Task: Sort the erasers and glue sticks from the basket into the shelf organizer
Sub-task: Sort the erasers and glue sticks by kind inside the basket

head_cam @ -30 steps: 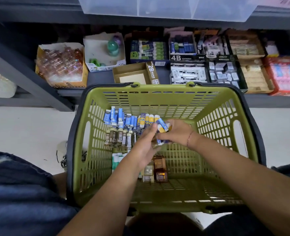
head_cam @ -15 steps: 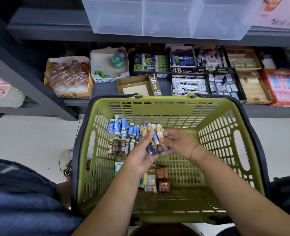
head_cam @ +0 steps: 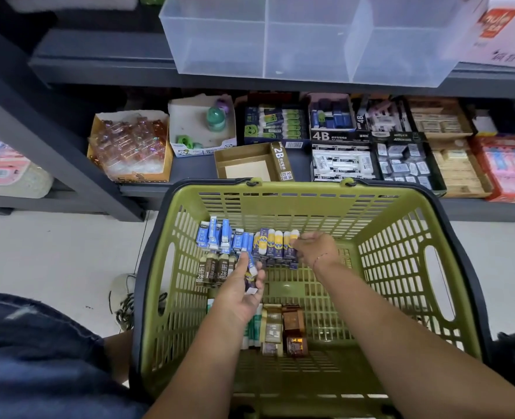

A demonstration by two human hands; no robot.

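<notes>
A: What has been moved since a second ago?
B: The hands, then pressed together over one bundle, have been drawn apart inside the olive-green slatted plastic basket (head_cam: 401,267), which fills the lower centre of the frame.
A: How is the left hand (head_cam: 239,293) seen?
B: It is turned palm up at centre frame, fingers curled round a few small purple-and-blue wrapped sticks (head_cam: 250,281).
A: And the right hand (head_cam: 316,247)?
B: It is stretched to the row of purple-and-yellow glue sticks with pale caps (head_cam: 272,243) near the basket's far wall; its fingertips are laid on the rightmost one. Whether that stick is pinched cannot be told.
A: What else is held in the basket?
B: Blue-and-white boxed erasers (head_cam: 219,237) are found left of that row, brown erasers marked 2B (head_cam: 212,269) just below them, and brown and green packets (head_cam: 280,328) nearer the lower edge.
A: Where is the organizer?
B: The clear plastic divided organizer (head_cam: 310,46) is set on the dark shelf (head_cam: 99,65) at upper centre, well apart from both hands.
</notes>
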